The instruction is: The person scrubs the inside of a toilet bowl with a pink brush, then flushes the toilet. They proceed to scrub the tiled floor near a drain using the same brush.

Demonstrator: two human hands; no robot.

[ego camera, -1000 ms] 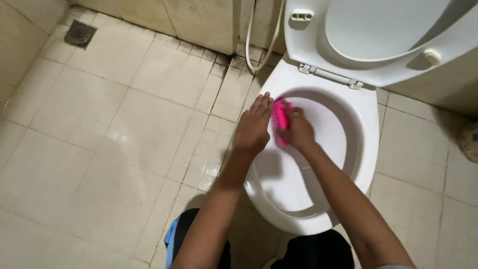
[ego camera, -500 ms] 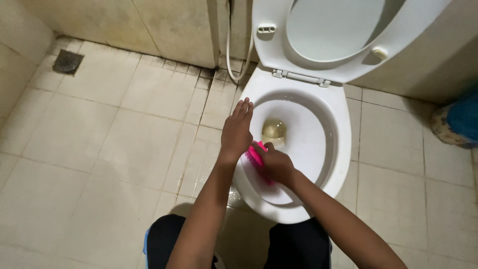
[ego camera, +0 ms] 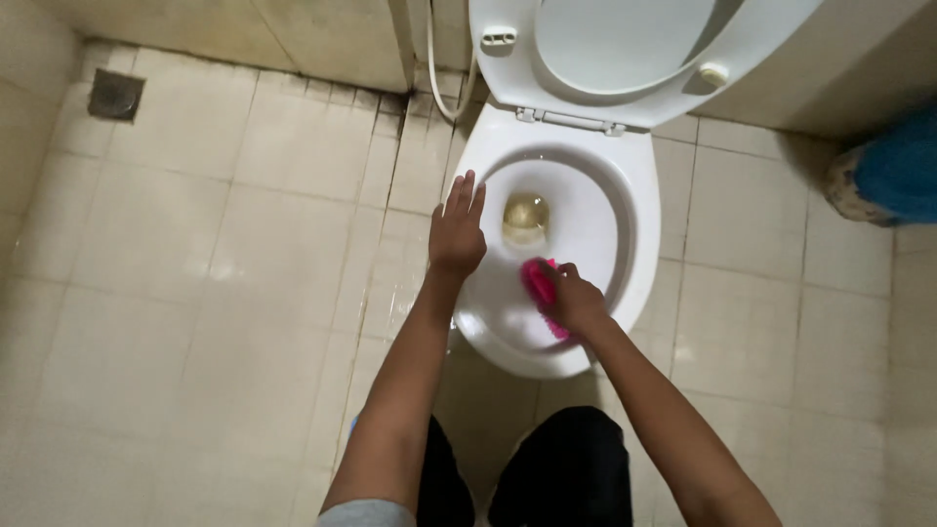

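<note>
Now your right hand [ego camera: 576, 303] grips the pink brush [ego camera: 538, 283] inside the toilet bowl [ego camera: 639, 210] at frame centre, while your left hand [ego camera: 457, 234] rests flat and open on the rim, bracing you.

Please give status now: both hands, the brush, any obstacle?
Left hand flat on toilet rim, holds nothing. Right hand in closed grip on pink brush, inside bowl. Seat lid up, nothing blocking.

Your left hand [ego camera: 457, 234] rests flat on the left rim of the toilet bowl [ego camera: 639, 205]. Your right hand [ego camera: 576, 301] holds the brush [ego camera: 537, 283] inside the bowl, near its front. The raised lid [ego camera: 625, 44] stands behind. A floor drain [ego camera: 115, 95] lies far left.
</note>
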